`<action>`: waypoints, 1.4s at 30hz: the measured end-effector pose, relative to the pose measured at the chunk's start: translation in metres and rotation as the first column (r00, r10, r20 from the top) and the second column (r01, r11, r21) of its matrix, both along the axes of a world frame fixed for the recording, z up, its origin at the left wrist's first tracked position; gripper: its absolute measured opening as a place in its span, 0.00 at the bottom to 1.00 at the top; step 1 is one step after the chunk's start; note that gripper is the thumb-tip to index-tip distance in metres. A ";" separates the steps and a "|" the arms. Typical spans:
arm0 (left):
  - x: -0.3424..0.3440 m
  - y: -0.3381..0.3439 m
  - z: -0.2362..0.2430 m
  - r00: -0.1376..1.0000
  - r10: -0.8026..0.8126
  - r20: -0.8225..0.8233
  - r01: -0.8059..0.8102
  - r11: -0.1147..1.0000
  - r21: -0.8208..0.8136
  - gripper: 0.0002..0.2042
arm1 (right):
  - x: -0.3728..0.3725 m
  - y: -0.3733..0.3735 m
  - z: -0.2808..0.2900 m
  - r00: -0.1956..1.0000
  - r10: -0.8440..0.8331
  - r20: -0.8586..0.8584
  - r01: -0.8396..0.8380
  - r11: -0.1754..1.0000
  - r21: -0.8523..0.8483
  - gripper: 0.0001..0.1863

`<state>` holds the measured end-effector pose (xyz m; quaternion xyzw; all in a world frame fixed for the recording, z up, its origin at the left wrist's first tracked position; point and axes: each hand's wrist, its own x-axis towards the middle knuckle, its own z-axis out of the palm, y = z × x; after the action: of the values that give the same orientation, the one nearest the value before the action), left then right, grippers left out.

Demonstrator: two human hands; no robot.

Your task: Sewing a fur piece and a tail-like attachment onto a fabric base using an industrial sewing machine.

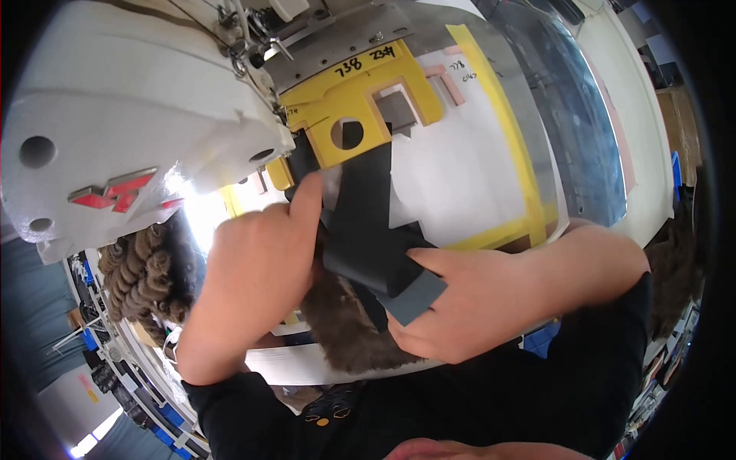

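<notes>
A long black fabric strip point(368, 184) runs from under the yellow-taped template point(360, 92) back toward me. Its near end is folded over, showing a blue-grey underside point(416, 299). My right hand point(460, 299) is closed on this folded end, with the thumb on top. My left hand point(261, 268) is beside the sewing machine head, one digit stretched along the strip's left edge. Its other fingers look curled and are mostly hidden, so what they hold does not show. A brown fur piece point(349, 330) hangs below the strip, between my hands.
The white sewing machine head point(138, 107) fills the upper left, with a bright lamp glow below it. A metal clamp bar point(345, 46) borders the template's far edge. White sheet point(460, 176) lies right of the strip. Curly brown fur point(142, 268) sits at left.
</notes>
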<state>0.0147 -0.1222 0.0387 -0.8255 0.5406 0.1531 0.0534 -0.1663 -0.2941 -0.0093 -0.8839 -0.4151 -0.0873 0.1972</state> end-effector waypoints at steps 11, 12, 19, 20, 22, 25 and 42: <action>0.009 -0.035 0.009 0.972 -0.232 0.027 0.221 0.951 0.214 0.10 | -0.019 0.008 0.005 0.960 -0.192 0.203 0.169 0.978 0.125 0.10; 0.009 -0.036 0.010 0.977 -0.211 0.019 0.201 0.953 0.227 0.10 | -0.020 0.008 0.007 0.959 -0.193 0.209 0.169 0.977 0.127 0.10; 0.012 -0.031 0.011 0.972 -0.208 -0.108 0.225 0.960 0.169 0.14 | -0.028 0.017 0.006 0.949 -0.169 0.268 0.145 0.984 0.105 0.09; 0.011 -0.030 0.013 0.973 -0.171 -0.153 0.193 0.970 0.145 0.15 | -0.030 0.018 0.005 0.950 -0.152 0.274 0.131 0.987 0.096 0.09; 0.011 -0.027 0.013 0.971 -0.137 -0.196 0.163 0.979 0.122 0.15 | -0.032 0.019 0.005 0.940 -0.168 0.295 0.143 0.984 0.104 0.09; 0.006 -0.017 0.012 0.975 -0.098 -0.202 0.114 0.991 0.068 0.17 | -0.035 0.019 0.006 0.921 -0.244 0.304 0.212 0.968 0.134 0.10; -0.046 0.081 -0.040 0.980 0.166 -0.109 -0.195 0.913 -0.357 0.33 | -0.021 -0.036 0.015 0.188 -0.505 -0.842 0.951 0.307 0.028 0.11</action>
<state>-0.0317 -0.0408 -0.0018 -0.8608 0.4828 0.0853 -0.1365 -0.1872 -0.3304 0.0056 -0.8176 0.2562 0.0525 0.5130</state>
